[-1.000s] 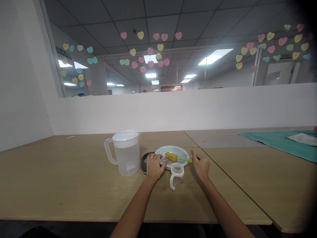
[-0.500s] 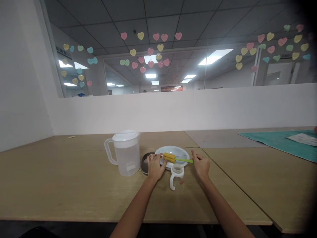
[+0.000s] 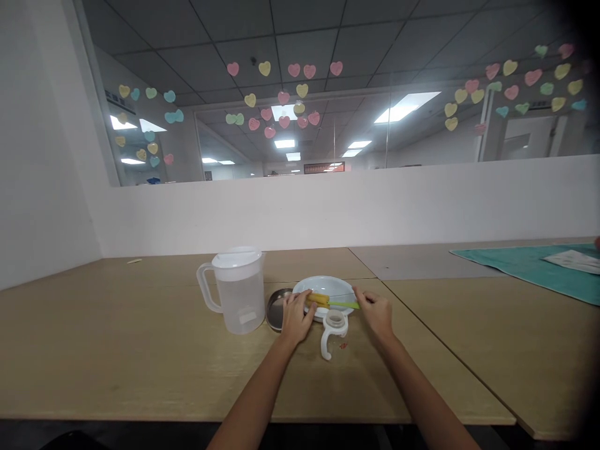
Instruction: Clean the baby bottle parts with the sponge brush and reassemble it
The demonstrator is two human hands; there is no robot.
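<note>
In the head view a brush [image 3: 320,300] with a yellow, sponge-like head and a thin green handle spans both hands above a white plate [image 3: 328,281]. My left hand [image 3: 296,319] closes on the yellow end, its fingers partly covering it. At the green end, my right hand [image 3: 376,312] is closed around the handle, with the grip mostly hidden. Just in front of the plate stands a small clear cup [image 3: 335,320] with a white rim and a curved white handle. A round metal dish [image 3: 274,309] sits behind my left hand, partly hidden.
A clear lidded pitcher [image 3: 242,294] stands to the left on the wooden table [image 3: 140,350]. On the far right lies a teal cloth [image 3: 525,265] with a whitish piece [image 3: 574,261] on it. The white wall [image 3: 328,212] rises behind the table.
My right hand has moved a little to the left, and less of the green handle shows. The yellow head has shifted slightly left and lower, further under my left fingers.
</note>
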